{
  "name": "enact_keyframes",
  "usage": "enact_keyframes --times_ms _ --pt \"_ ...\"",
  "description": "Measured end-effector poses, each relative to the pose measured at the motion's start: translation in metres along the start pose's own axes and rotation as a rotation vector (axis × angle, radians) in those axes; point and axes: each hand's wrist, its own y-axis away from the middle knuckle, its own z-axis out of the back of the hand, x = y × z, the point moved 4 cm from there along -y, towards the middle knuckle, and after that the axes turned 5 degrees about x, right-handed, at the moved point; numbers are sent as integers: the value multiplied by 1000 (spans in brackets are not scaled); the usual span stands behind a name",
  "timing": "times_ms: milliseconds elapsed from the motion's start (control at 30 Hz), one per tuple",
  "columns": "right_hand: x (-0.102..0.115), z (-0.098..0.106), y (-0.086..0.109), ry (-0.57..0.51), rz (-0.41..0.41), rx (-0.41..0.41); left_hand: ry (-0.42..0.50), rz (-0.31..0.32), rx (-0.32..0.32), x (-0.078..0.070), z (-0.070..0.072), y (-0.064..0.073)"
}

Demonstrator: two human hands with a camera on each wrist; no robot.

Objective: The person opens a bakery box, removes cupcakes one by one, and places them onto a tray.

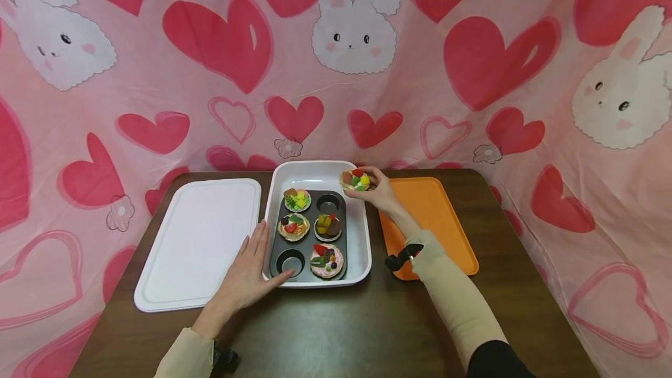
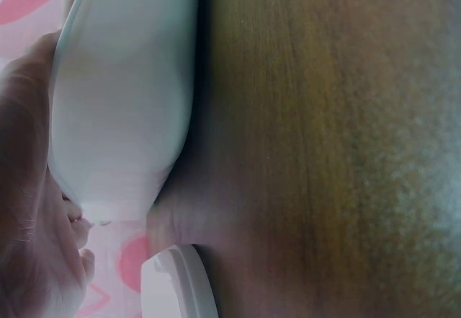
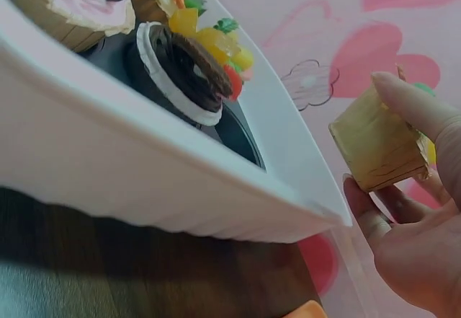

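My right hand (image 1: 379,190) pinches a small fruit tart (image 1: 354,179) between thumb and fingers, above the far right corner of a deep white tray (image 1: 359,238). Its tan, cup-like crust (image 3: 378,141) shows from the side in the right wrist view. Inside the tray lies a dark muffin pan (image 1: 307,244). Several other fruit tarts sit in its cups, among them a pink-cream one (image 1: 326,261) and a chocolate one (image 1: 328,227). The far right cup (image 1: 329,203) and near left cup (image 1: 290,262) hold nothing. With fingers spread and straight, my left hand (image 1: 249,270) rests on the tray's near left rim.
To the left lies a flat white tray (image 1: 199,238), close beside the deep one. An orange tray (image 1: 430,220) lies on the right, partly under my right forearm. All stand on a dark wooden table (image 1: 367,325) against a pink heart-patterned cloth (image 1: 315,86).
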Motion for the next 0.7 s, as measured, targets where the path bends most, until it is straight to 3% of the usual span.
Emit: enact_keyframes --times_ms 700 --pt "-20 29 12 43 -77 -76 9 2 5 1 -1 0"
